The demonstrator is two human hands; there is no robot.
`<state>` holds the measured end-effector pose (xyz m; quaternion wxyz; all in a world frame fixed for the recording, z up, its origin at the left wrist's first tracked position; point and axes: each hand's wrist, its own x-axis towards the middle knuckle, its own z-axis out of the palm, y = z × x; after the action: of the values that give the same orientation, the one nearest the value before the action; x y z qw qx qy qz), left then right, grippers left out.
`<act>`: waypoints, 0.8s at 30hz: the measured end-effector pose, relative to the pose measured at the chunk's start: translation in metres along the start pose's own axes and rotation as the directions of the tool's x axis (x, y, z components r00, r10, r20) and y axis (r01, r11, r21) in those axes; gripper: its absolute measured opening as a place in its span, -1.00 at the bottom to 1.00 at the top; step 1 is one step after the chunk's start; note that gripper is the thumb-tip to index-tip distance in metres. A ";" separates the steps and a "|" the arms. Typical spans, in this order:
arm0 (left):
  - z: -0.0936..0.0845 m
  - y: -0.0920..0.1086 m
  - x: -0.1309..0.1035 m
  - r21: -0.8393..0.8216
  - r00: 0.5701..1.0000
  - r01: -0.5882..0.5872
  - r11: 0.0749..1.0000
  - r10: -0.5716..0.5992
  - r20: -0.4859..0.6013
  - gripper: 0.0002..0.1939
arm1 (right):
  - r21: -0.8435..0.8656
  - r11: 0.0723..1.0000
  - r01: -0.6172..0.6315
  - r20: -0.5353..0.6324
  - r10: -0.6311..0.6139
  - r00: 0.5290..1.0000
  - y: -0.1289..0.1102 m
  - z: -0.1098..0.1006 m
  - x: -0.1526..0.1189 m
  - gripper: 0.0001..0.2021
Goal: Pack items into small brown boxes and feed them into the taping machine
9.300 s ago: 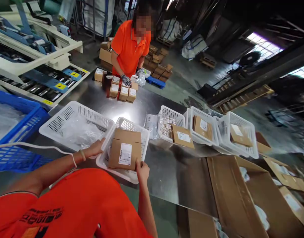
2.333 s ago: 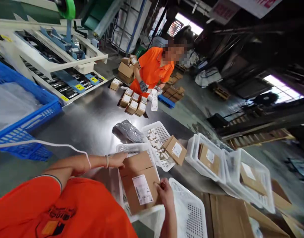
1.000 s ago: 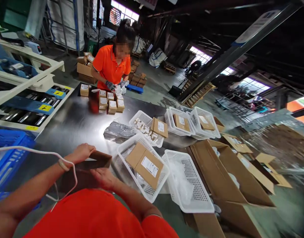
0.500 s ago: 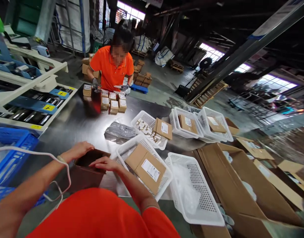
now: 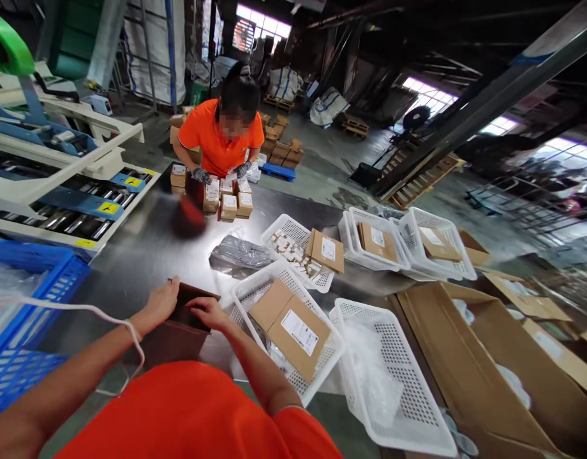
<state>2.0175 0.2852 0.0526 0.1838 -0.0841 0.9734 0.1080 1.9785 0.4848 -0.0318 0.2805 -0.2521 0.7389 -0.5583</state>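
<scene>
Your left hand [image 5: 161, 302] pinches the box [image 5: 173, 344] edge, maybe to keep it still. Your right hand [image 5: 211, 313] bends over the top; I can't tell if its fingers grip.

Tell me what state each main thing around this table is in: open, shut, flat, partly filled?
Brown box: open at the top
Left grip: fingers bent, at the box's edge
Right grip: fingers curled, over the box's opening
Flat cardboard: folded flat, label up
Front right basket: open, partly filled
Grey plastic bundle: lying flat
Small boxes: shut, labels on top
Big carton: open
Blue crate: open-topped
</scene>
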 end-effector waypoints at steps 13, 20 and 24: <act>0.024 -0.025 -0.002 -0.152 0.968 -0.239 0.959 0.247 0.036 -0.64 | -0.017 0.999 -0.029 -0.029 0.029 0.999 -0.007 0.002 -0.001 -0.83; 0.029 -0.022 -0.003 -0.153 0.976 -0.213 0.965 0.218 0.017 -0.62 | -0.065 0.996 -0.056 -0.034 0.054 0.998 -0.019 0.000 -0.002 -0.80; 0.029 -0.021 -0.004 -0.133 0.974 -0.220 0.967 0.225 0.028 -0.59 | -0.085 0.994 -0.070 -0.043 0.067 0.997 -0.022 0.001 -0.003 -0.78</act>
<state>2.0352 0.2719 0.0243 0.1853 0.0162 0.9636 0.1922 1.9828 0.4807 -0.0103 0.2734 -0.2273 0.7761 -0.5207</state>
